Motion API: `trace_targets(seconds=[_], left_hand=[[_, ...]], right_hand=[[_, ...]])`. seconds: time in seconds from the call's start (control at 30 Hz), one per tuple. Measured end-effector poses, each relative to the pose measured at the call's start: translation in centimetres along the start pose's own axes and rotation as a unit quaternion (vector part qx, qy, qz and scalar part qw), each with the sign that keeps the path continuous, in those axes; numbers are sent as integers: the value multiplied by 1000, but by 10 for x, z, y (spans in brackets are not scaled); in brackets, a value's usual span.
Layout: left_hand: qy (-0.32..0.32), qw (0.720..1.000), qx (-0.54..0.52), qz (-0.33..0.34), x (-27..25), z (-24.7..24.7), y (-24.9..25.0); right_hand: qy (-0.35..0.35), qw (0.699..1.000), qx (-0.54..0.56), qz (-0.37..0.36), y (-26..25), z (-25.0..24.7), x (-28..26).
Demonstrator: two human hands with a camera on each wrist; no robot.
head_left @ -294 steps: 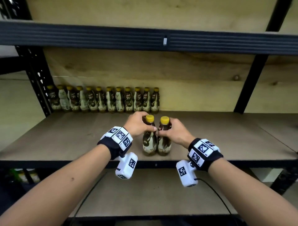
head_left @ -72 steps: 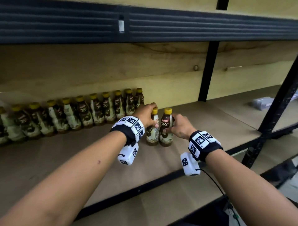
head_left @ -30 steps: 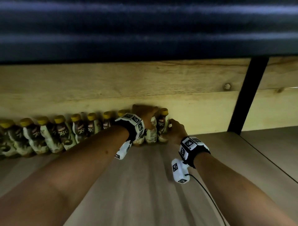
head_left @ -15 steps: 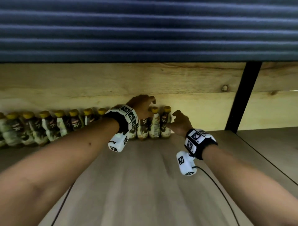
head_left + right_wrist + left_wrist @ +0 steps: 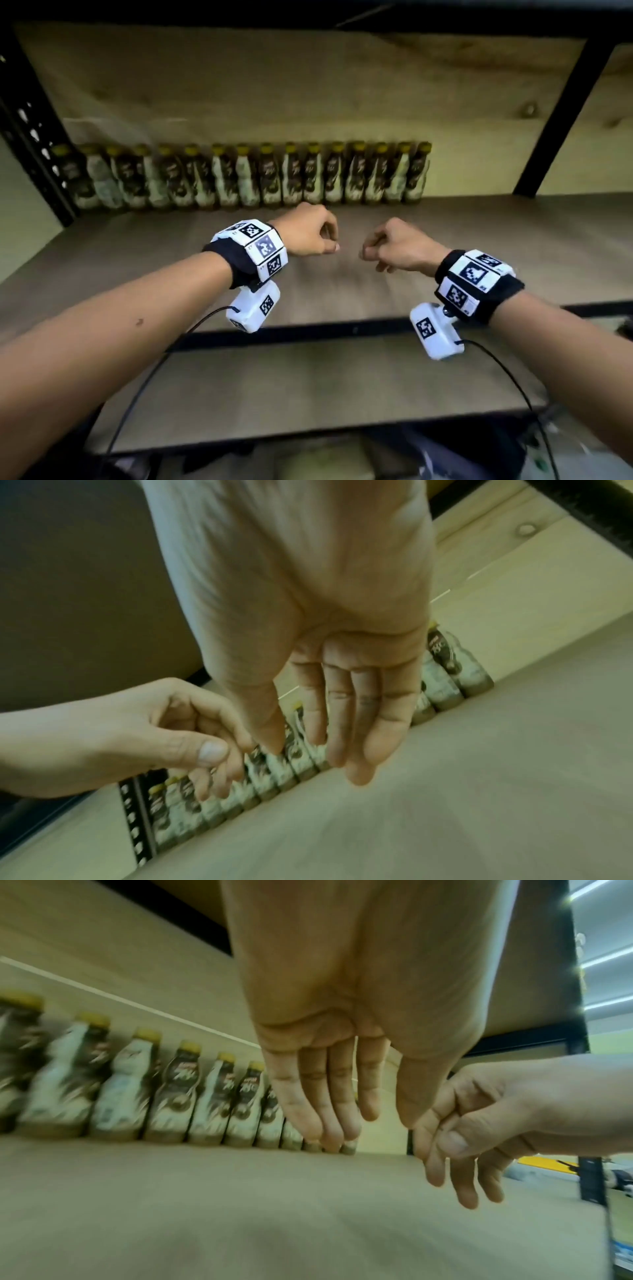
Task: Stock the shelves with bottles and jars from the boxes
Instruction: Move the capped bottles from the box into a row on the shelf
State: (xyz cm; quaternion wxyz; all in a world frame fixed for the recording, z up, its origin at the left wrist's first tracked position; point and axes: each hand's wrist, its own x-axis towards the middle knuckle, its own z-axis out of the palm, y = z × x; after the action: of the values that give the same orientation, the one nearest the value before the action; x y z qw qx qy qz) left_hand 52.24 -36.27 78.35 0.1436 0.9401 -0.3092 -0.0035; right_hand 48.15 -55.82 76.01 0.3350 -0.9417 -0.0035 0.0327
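A long row of brown-and-white bottles with yellow caps (image 5: 246, 174) stands upright along the back of the wooden shelf (image 5: 342, 294). My left hand (image 5: 325, 241) hovers in front of the row's middle, empty, fingers hanging relaxed. My right hand (image 5: 371, 253) hangs beside it, also empty, a short gap between the two. In the left wrist view the left hand's fingers (image 5: 329, 1096) point down before the bottles (image 5: 178, 1093), and the right hand (image 5: 476, 1129) is at the right. The right wrist view shows the right hand's fingers (image 5: 349, 718) loose above the row's right end (image 5: 452, 669).
A black upright post (image 5: 561, 113) stands right of the row, a perforated black upright (image 5: 30, 137) at its left end. Bare shelf board stretches from the last bottle to the post. A lower shelf board (image 5: 308, 387) lies beneath, with cables from the wrist cameras hanging over it.
Both hands let go of the two bottles at the right end of the row and drew back toward the shelf's front edge. Those bottles now stand in line with the rest.
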Motion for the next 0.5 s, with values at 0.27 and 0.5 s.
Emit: trace_targets(seconds=[0.27, 0.5], left_hand=[[-251, 965, -71, -7, -119, 77, -18], [-291, 947, -103, -85, -160, 178, -44]], right_hand=[[-128, 989, -1, 73, 12, 111, -88], [-211, 965, 8, 156, 75, 191, -120]])
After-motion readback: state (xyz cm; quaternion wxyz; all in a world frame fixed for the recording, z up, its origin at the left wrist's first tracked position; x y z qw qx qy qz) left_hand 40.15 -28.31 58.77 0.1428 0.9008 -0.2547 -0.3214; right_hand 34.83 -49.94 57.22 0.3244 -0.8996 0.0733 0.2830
